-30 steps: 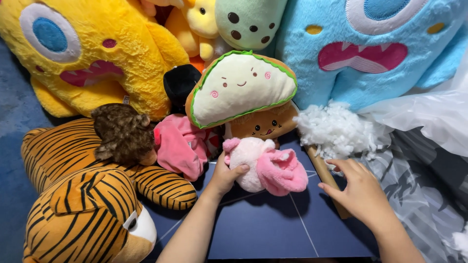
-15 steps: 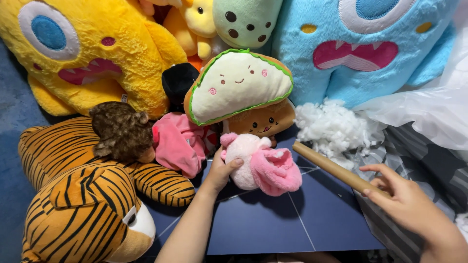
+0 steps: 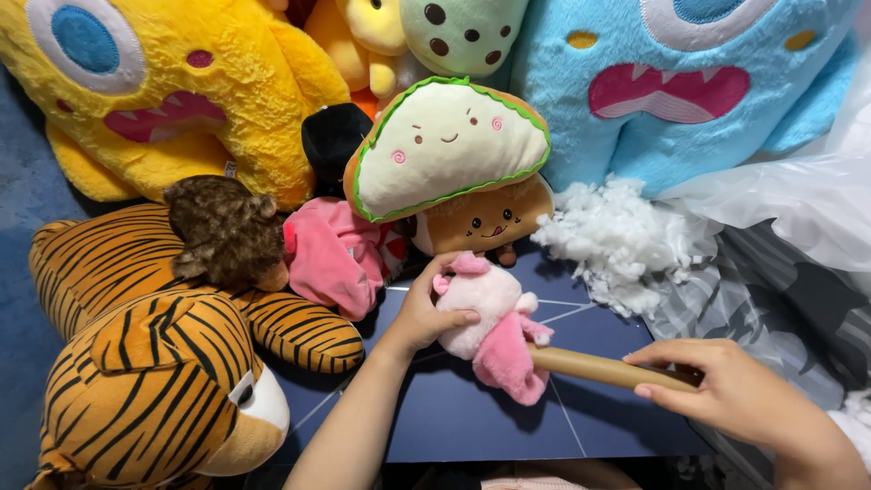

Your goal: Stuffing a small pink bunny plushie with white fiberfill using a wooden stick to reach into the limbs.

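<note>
My left hand (image 3: pixel 425 311) grips a small pink and white plush toy (image 3: pixel 490 319) lying on a dark blue mat (image 3: pixel 454 413). In my right hand (image 3: pixel 730 392) is a tan wooden stick (image 3: pixel 599 367), held level, its tip pushed into the pink lower part of the toy. A heap of white stuffing (image 3: pixel 626 240) lies just beyond the toy on the right.
Large plush toys ring the mat: a tiger (image 3: pixel 154 363) at the left, a brown one (image 3: pixel 225 231) on it, a yellow monster (image 3: pixel 163 91), a blue monster (image 3: pixel 689 86), a sandwich-shaped one (image 3: pixel 449 150), a pink one (image 3: pixel 331 254). Clear plastic sheeting (image 3: pixel 798 209) lies at the right.
My right hand picked the stick up off the mat, swung it level and pushed its tip into the toy. My left hand turned the toy so its pink end faces right.
</note>
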